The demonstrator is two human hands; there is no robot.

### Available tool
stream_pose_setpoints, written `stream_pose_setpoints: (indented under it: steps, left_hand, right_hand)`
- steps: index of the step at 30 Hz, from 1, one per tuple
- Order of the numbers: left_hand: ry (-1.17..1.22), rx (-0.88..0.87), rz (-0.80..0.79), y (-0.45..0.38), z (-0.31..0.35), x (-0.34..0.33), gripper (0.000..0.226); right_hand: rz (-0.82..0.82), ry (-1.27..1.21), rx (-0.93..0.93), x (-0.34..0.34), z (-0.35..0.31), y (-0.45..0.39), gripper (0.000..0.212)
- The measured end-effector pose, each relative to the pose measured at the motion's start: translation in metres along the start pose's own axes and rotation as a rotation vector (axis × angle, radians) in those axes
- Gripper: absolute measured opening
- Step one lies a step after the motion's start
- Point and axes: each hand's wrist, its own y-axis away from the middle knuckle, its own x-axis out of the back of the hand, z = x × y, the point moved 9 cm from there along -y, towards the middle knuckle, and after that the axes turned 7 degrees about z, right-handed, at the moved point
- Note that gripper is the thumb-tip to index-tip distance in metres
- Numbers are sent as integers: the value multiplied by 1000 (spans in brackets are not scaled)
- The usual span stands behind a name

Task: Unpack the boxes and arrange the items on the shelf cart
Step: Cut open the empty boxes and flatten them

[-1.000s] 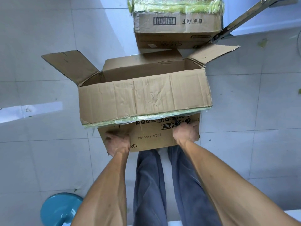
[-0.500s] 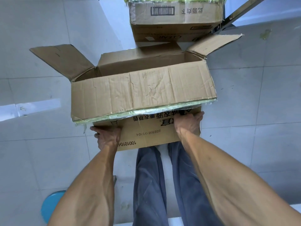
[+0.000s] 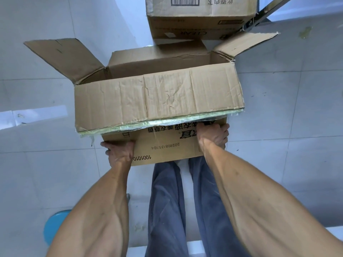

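Left hand [image 3: 119, 153] and right hand [image 3: 213, 135] both grip the near wall of the opened cardboard box [image 3: 157, 101], fingers curled. A second cardboard box [image 3: 200, 17] sits just behind it.

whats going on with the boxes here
A person holds an open cardboard box at its near side, left hand at the lower left corner, right hand near the right edge. Its flaps are folded out; the inside is hidden from this angle. A second, closed box sits just beyond it on the tiled floor.
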Motion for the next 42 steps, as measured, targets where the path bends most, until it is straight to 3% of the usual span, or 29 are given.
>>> stream_pose_setpoints:
  steps: [5,9,15,20,29,36,39,42]
  left_hand:
    - [34,33,121,3,4,11,83]
    - [-70,-71,129,10,17,9,79]
    - [-115,-106,250,-6,33,18,102]
    - [-72,-43,227,-14,37,16,117]
    - [-27,-83,287,-22,31,25,118]
    - [-103,-180,348,3,36,59,109]
    - [-71,-188,399,22,40,86,85]
    - [-94,-154,427,39,42,118,85]
  right_hand:
    - [44,-11,61,3,-7,9,37]
    - [32,-9,79,-1,-2,15,42]
    - [33,-28,91,-16,-3,6,50]
    - [19,-40,84,-25,-1,6,50]
    - [62,7,23,-15,-8,16,46]
    - [107,95,55,22,-16,22,39]
    - [125,145,57,47,-22,31,38]
    - [52,260,28,67,-19,45,35]
